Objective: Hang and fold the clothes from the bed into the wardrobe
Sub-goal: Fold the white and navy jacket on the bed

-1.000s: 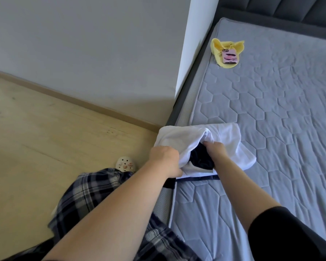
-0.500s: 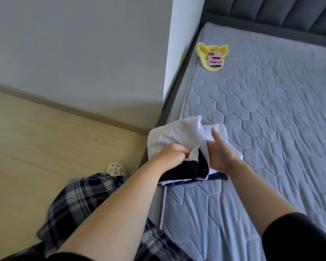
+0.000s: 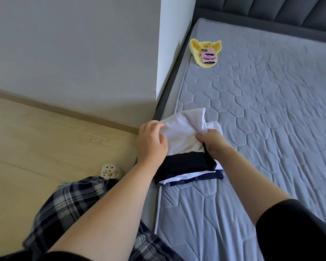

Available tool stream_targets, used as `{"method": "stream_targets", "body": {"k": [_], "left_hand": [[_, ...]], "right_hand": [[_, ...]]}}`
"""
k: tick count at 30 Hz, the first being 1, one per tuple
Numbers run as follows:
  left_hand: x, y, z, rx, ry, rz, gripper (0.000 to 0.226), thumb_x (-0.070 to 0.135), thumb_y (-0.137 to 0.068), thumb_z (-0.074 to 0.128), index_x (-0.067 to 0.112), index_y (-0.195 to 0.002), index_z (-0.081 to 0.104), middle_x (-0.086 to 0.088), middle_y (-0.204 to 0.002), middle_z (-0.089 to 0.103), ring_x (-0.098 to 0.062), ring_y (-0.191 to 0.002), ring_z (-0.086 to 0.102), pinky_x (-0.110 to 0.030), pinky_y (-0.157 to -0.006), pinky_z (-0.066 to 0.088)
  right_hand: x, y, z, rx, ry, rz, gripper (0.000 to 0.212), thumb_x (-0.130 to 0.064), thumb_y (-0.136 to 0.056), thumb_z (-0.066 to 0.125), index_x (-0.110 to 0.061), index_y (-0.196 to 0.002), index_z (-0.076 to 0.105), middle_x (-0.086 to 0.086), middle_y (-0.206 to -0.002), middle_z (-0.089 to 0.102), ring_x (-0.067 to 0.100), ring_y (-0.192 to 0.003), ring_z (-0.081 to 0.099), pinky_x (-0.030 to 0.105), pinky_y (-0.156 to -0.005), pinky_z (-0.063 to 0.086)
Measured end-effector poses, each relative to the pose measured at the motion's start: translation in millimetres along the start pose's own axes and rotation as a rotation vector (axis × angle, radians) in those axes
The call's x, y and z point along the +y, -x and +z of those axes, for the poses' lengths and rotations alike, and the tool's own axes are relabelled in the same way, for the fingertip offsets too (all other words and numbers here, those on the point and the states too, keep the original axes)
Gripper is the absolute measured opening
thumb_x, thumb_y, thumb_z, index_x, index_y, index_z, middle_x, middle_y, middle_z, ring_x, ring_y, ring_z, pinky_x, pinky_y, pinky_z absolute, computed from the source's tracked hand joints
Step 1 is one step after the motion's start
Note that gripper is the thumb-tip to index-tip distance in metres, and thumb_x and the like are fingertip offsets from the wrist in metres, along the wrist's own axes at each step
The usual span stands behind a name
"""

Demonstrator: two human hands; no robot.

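The bed [image 3: 271, 129] takes up the whole right side, bare grey quilted mattress with a dark padded headboard up at 1 o'clock. The wood floor [image 3: 36, 147] fills the left, and a grey wall with a white corner runs up from the middle to 12 o'clock.

Plaid pajama pants [image 3: 70, 204] on the person's leg sit low at 7 o'clock, with a white slipper [image 3: 110, 171] with a little face poking out just past them.

The folded garment [image 3: 184, 146], white with a navy band, sits on the left edge of the mattress pretty much dead centre. More white and navy layers stick out under it on the near side.

The left hand [image 3: 151, 142] is at the garment's 9 o'clock edge, fingers curled over the white fabric and pinching it. The right hand [image 3: 213, 143] is at its 3 o'clock side, closed on a lifted white flap, so the bundle sits right between the two hands.

Way up at 1 o'clock, well apart from all that, there's a small yellow cloth [image 3: 198, 48] near the mattress edge with a pink phone [image 3: 208, 56] lying on top of it.
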State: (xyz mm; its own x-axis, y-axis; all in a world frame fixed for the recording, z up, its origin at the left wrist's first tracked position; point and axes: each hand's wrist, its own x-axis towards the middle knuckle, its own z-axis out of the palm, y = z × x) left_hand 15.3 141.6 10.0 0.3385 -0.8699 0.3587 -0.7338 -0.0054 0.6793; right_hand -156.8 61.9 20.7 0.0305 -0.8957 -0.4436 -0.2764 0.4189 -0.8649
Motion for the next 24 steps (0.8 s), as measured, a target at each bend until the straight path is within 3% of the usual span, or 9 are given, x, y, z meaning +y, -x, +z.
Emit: {"method": "stream_targets", "body": {"k": [3,5,7,12,15,16,20,22,24], "left_hand": [[8.9,5.5,13.2,-0.195,-0.109,0.165,0.048,0.022,-0.093,0.044,0.012,-0.139,0.045,-0.011,-0.150,0.034,-0.028,-0.140,0.026,-0.046,-0.113,0.023],[15.7,7.9,26.7,-0.297,-0.162,0.217,0.056,0.037,-0.096,0.032,0.022,-0.149,0.026,-0.005,-0.159,0.013,-0.024,-0.147,0.006,-0.050,-0.116,0.006],[20.0,9.2,42.5,-0.397,-0.249,0.268,0.061,0.047,-0.095,0.025,0.029,-0.152,0.012,0.000,-0.161,-0.001,-0.023,-0.147,-0.007,-0.053,-0.115,-0.001],[18.5,16.2,77.7,-0.627,-0.483,0.299,0.063,0.054,-0.094,0.029,0.030,-0.150,0.015,0.003,-0.160,-0.013,-0.022,-0.142,-0.027,-0.061,-0.110,-0.009],[3.8,14.5,80.7,-0.662,-0.441,0.275,0.060,0.055,-0.093,0.031,0.034,-0.148,0.020,0.006,-0.160,-0.009,-0.019,-0.143,-0.025,-0.060,-0.110,-0.011],[-0.8,12.2,79.4,-0.656,-0.386,0.264,0.056,0.053,-0.094,0.032,0.036,-0.147,0.025,0.007,-0.160,-0.006,-0.017,-0.144,-0.022,-0.059,-0.111,-0.010],[-7.6,7.3,73.2,-0.423,0.013,0.095,0.029,0.028,-0.097,0.045,0.025,-0.117,0.065,0.007,-0.157,0.021,-0.011,-0.146,0.001,-0.054,-0.116,0.004],[-10.9,8.4,72.5,-0.273,0.101,-0.016,0.022,0.022,-0.092,0.054,0.017,-0.111,0.064,-0.001,-0.156,0.024,-0.018,-0.146,0.009,-0.048,-0.115,0.014],[-14.2,10.6,70.3,-0.215,0.144,-0.139,0.040,0.024,-0.087,0.062,0.014,-0.124,0.051,-0.005,-0.154,0.024,-0.024,-0.143,0.018,-0.041,-0.113,0.022]], "right_hand": [[-10.8,-11.7,-30.0,0.059,0.035,-0.020,0.026,0.002,-0.091,0.053,0.006,-0.116,0.057,0.019,-0.102,0.059,0.028,-0.090,0.057,0.044,-0.093,0.047],[-12.3,-21.0,-52.4,0.107,0.054,-0.005,0.027,0.001,-0.092,0.052,0.008,-0.117,0.057,0.018,-0.101,0.060,0.027,-0.085,0.056,0.040,-0.084,0.047],[-5.4,-32.1,-69.6,0.184,0.170,0.012,0.027,-0.001,-0.092,0.054,0.008,-0.116,0.057,0.016,-0.094,0.060,0.026,-0.082,0.055,0.035,-0.073,0.045],[27.0,-45.5,-74.4,0.261,0.574,0.028,0.020,-0.009,-0.090,0.051,0.004,-0.101,0.060,0.017,-0.093,0.058,0.034,-0.098,0.058,0.032,-0.072,0.039],[33.5,-45.0,-70.4,0.273,0.671,-0.008,0.057,-0.047,-0.089,0.053,-0.004,-0.127,0.048,0.014,-0.123,0.051,0.032,-0.116,0.048,0.038,-0.088,0.039],[34.6,-44.8,-70.2,0.239,0.633,0.034,0.069,-0.057,-0.086,0.053,-0.007,-0.132,0.046,0.011,-0.124,0.053,0.030,-0.115,0.050,0.037,-0.088,0.041],[37.7,-40.7,-69.3,-0.064,0.376,0.162,0.060,-0.070,-0.071,0.062,-0.020,-0.102,0.068,-0.004,-0.087,0.072,0.013,-0.079,0.067,0.022,-0.062,0.046],[39.5,-40.8,-66.2,-0.165,0.384,0.184,0.057,-0.069,-0.062,0.071,-0.020,-0.091,0.070,-0.003,-0.082,0.074,0.014,-0.076,0.070,0.024,-0.064,0.050],[40.5,-44.6,-65.6,-0.200,0.371,0.215,0.065,-0.065,-0.052,0.079,-0.016,-0.093,0.070,0.000,-0.084,0.075,0.018,-0.079,0.072,0.029,-0.069,0.053]]}}
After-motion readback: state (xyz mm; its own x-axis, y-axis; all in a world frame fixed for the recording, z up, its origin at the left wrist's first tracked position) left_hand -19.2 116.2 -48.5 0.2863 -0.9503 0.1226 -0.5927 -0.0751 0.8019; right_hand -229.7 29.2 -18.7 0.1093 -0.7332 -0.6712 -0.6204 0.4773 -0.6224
